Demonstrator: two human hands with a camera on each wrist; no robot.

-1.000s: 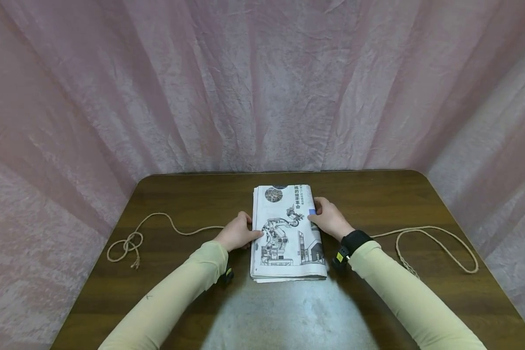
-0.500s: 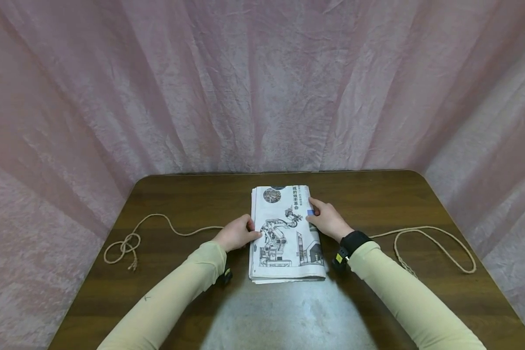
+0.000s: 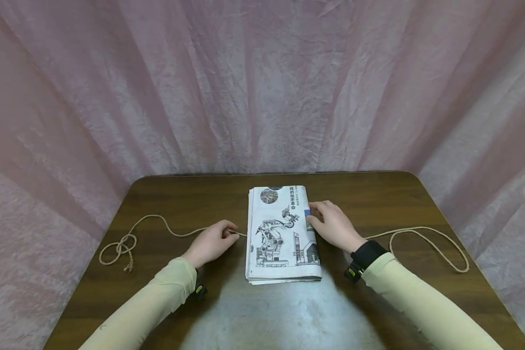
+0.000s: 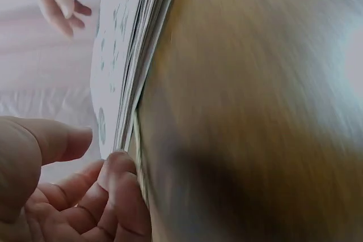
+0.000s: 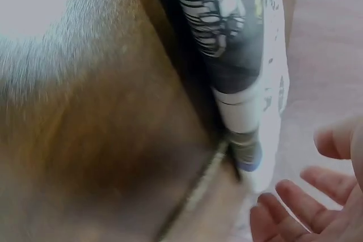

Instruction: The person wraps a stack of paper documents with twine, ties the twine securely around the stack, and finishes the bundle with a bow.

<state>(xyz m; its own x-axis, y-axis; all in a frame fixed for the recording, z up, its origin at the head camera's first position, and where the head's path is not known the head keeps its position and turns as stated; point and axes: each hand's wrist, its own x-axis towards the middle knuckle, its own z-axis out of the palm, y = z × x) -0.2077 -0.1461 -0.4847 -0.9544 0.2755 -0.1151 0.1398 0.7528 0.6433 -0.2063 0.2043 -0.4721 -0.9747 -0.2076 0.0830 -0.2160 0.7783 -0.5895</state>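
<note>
A folded stack of newspaper (image 3: 280,233) lies upright to my view in the middle of the table, its printed page facing up. A thin beige rope (image 3: 181,235) passes beneath it and comes out on both sides. My left hand (image 3: 212,243) is just left of the stack, over the rope; in the left wrist view its thumb (image 4: 71,141) stands apart from the bent fingers, with the rope (image 4: 139,162) running close beside them. Beside the stack's folded right edge is my right hand (image 3: 334,226), fingers loosely bent and parted, nothing held between them.
The wooden table (image 3: 192,194) has a rounded far edge, with a pink curtain (image 3: 262,87) hanging behind it. At the left the rope ends in a loose loop (image 3: 118,249); at the right it bends back in a long loop (image 3: 446,248).
My left hand has left the newspaper's left edge and moved left, down over the rope. The right hand has come slightly off the right edge. The whole scene shifts a little left.
</note>
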